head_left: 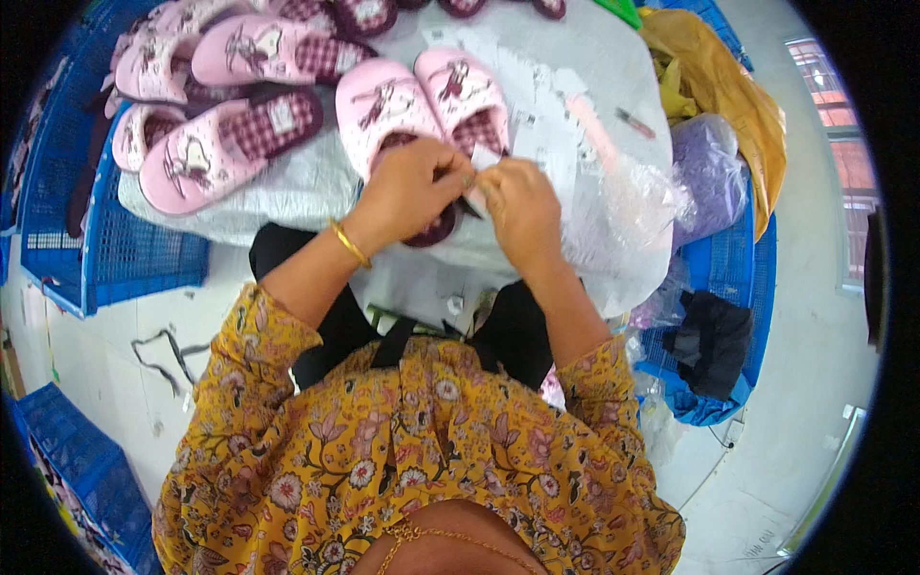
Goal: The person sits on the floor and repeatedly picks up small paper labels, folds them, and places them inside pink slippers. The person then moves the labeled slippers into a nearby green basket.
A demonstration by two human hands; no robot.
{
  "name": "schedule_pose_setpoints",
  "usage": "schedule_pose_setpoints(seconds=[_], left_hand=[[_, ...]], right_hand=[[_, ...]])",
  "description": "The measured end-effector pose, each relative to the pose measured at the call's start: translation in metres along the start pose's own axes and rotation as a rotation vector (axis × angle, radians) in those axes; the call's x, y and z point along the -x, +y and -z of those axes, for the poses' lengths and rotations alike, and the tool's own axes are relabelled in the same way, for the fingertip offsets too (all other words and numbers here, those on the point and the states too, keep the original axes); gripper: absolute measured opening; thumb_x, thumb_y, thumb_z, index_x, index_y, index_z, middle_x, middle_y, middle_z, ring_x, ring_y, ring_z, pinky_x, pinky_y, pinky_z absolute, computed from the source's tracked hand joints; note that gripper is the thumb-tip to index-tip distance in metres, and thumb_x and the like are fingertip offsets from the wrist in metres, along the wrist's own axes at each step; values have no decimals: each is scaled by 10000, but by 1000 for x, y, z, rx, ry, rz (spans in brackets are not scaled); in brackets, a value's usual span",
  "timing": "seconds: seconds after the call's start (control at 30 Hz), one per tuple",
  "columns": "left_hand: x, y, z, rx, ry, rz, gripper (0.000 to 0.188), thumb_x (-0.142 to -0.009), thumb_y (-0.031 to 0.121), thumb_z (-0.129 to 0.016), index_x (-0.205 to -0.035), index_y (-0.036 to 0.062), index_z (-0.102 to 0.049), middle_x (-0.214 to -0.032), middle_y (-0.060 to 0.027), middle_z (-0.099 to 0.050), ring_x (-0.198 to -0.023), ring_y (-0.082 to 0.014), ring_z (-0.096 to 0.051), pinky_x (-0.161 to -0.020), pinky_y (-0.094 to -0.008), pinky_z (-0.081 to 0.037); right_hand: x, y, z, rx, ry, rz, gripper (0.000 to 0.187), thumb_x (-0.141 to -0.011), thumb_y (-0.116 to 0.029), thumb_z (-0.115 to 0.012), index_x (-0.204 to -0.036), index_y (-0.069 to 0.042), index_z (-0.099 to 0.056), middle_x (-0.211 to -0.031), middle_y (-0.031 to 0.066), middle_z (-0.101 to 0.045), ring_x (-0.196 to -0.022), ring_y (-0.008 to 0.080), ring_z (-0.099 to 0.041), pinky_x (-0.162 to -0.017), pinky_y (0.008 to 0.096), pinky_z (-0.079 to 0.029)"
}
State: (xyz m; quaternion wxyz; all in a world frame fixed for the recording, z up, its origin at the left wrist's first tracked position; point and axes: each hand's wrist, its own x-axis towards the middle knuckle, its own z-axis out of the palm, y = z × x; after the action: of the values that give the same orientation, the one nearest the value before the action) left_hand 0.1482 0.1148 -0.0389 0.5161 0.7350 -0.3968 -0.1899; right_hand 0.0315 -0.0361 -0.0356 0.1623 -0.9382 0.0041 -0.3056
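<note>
A pair of pink slippers with dark checked insoles lies at the table's near edge, the left slipper (383, 105) slightly nearer to me than the right slipper (458, 86). Over their heel ends my two hands meet. My left hand (412, 187) is closed in a pinch, its fingertips at a small white label (485, 156). The same label is pinched by my right hand (522, 206), whose thumb and fingers are pressed together. My fingers cover part of the label and the slippers' heels, so whether the label touches the insole cannot be seen.
More pink slippers (235, 144) are piled at the table's left. On its right lie a crumpled clear plastic bag (642, 196) and a small slim pinkish item (635, 123). Blue plastic crates (144, 244) flank the table; a mustard-yellow cloth (733, 96) drapes over the right side.
</note>
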Motion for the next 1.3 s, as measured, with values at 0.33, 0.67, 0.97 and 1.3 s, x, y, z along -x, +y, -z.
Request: schedule_pose_setpoints(seconds=[0.33,0.67,0.97,1.3], left_hand=[[-8,9,4,192,24,70,99,-861,82,-708,-899,6,-656,-794,-20,-668,-714,-71,-595,-653,-250,-489],[-9,-5,-3,340,-23,90,69,-862,46,-683,-894,-4,-648,-793,-17,-653,-710,-58,-579,-640,-233,-481],[-13,0,6,338,-64,172,96,-914,127,-652,-878,38,-643,-769,4,-639,-567,-55,-546,-513,-217,-450],[-13,-5,8,635,-92,201,132,-905,47,-634,-1028,15,-602,-845,-16,-631,-633,-66,-563,-544,-178,-394]], right_hand=[[-1,4,-4,-19,15,76,121,-844,-121,-644,-939,-76,-585,-944,86,-576,-861,298,-581,-746,405,-464],[13,-6,-13,-96,89,-46,101,-857,-114,-639,-934,-80,-583,-938,83,-569,-863,298,-569,-742,415,-449],[6,-8,-20,-83,119,-140,47,-838,-130,-650,-868,-109,-620,-835,62,-598,-821,290,-598,-701,418,-448],[5,2,-6,-434,146,-408,105,-870,-118,-688,-904,-32,-638,-872,121,-621,-735,255,-619,-634,365,-479]])
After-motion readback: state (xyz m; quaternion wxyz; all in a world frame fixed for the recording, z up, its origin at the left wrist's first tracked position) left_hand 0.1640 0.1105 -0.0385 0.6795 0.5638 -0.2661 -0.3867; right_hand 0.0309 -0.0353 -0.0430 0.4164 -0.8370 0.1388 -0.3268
